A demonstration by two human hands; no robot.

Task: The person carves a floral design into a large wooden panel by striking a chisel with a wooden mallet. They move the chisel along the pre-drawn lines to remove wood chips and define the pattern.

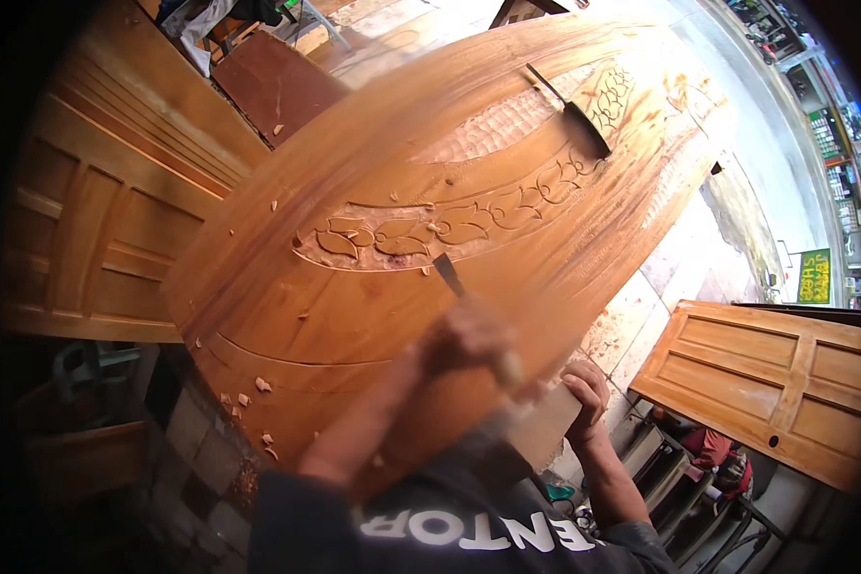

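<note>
in the head view, the work in hand is a relief carving on a big brown wooden slab (354,311), which fills the middle of the picture. a curved band of leaf shapes (402,232) runs across it, away from the person and to the right. at the band's near left end the ground around the leaves is already cut down, pale and rough; farther along, leaves and curls seem to be only outlined, so i judge the lowering there is left to do. beyond the band, a long patch (502,129) is scooped in shallow cuts, and past it more outlined leaves (610,96) look no further along than their lines. wood chips (262,385) lie scattered on the slab, and a dark tool (586,131) with a thin handle rests beside the patch.

the left forearm (373,411) slants up and rightward, and the left hand (469,335) is closed round a chisel (447,275), its blade pointing up and left, tip at the lower border of the cut ground. the right forearm (610,478) rises from the lower right; the right hand (586,387) has its fingers bent over a blurred pale block (547,421), probably serving as a mallet, near the chisel's butt; whether they touch i cannot tell.
</note>
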